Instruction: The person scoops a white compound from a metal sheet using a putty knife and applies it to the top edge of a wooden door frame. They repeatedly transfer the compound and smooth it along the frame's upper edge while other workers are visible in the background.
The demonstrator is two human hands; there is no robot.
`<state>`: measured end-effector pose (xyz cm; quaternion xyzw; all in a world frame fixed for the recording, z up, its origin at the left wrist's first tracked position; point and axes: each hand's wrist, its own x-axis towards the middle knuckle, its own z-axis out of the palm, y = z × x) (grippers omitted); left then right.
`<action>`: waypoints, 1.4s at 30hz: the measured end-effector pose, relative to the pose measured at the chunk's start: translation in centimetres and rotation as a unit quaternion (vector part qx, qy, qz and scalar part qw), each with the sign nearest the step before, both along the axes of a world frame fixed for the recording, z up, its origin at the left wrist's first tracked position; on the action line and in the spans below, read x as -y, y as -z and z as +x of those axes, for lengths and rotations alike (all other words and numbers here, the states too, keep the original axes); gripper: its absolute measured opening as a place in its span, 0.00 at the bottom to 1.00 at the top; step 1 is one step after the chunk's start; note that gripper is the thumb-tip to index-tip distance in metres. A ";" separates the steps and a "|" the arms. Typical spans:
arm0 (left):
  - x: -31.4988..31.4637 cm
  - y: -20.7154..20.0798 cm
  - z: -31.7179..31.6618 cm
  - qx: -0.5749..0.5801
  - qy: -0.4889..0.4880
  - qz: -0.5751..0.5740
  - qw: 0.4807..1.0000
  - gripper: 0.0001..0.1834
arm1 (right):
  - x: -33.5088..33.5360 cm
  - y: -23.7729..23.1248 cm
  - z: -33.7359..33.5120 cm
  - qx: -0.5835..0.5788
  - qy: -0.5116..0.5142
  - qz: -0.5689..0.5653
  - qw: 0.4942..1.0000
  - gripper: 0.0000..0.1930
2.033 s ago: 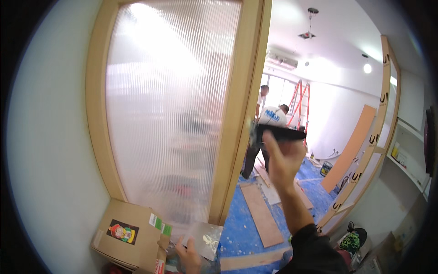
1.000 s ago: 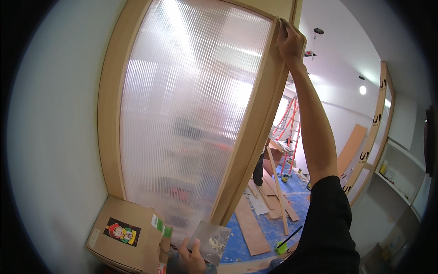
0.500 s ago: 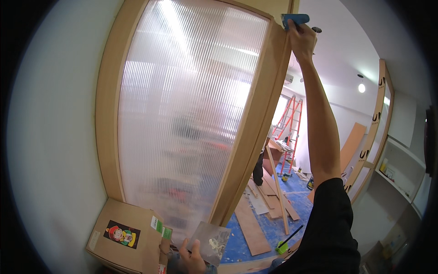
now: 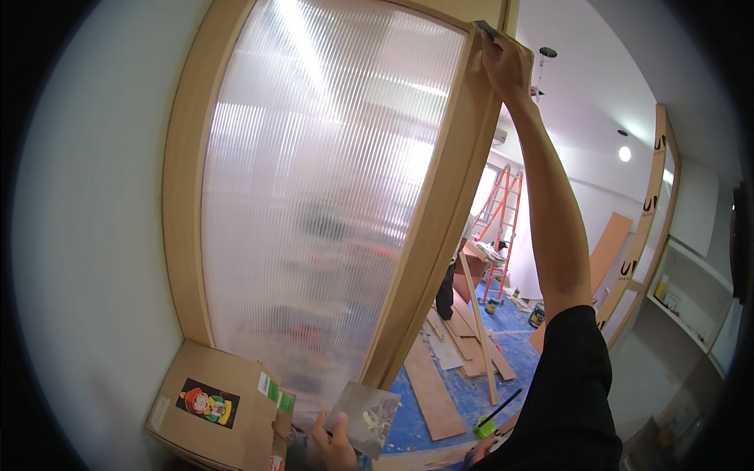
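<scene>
My raised right hand [image 4: 509,72] is closed round a putty knife [image 4: 485,30] at the upper corner of a wooden frame [image 4: 440,204]. The knife's blade side meets the wood there; its handle is mostly covered by my fingers. Low in the middle, my left hand [image 4: 336,447] grips a flat metal plate [image 4: 367,414], thumb on top. Pale smears of putty [image 4: 378,416] lie on the plate. A ribbed translucent panel [image 4: 322,188] fills the frame.
A cardboard box [image 4: 212,400] stands at lower left by the white wall [image 4: 94,235]. Beyond the frame, wooden boards [image 4: 432,400] lie on blue floor sheeting [image 4: 503,345]. A red ladder [image 4: 503,220], a partly hidden person [image 4: 446,290] and shelves [image 4: 683,290] are farther off.
My right hand has shifted slightly left and down and turned, so the knife's blue handle is now mostly hidden. My left hand and the plate have hardly moved.
</scene>
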<state>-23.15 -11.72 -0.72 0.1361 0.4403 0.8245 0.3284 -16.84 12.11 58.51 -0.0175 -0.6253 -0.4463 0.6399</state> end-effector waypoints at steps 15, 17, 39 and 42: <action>0.2 0.3 0.3 0.046 -0.010 0.018 0.999 0.29 | 1.5 0.4 0.8 -0.077 -0.053 -0.164 0.982 0.14; 0.1 0.3 0.3 0.043 -0.015 0.012 0.999 0.29 | 1.5 0.3 0.5 -0.063 -0.048 -0.219 0.973 0.14; 0.9 -0.9 0.1 0.026 0.003 -0.021 0.999 0.29 | 0.5 0.1 1.0 -0.071 -0.095 -0.169 0.978 0.14; 0.7 -0.6 -0.1 0.044 0.004 0.011 0.999 0.29 | 1.2 -0.2 1.2 -0.081 -0.172 -0.198 0.962 0.15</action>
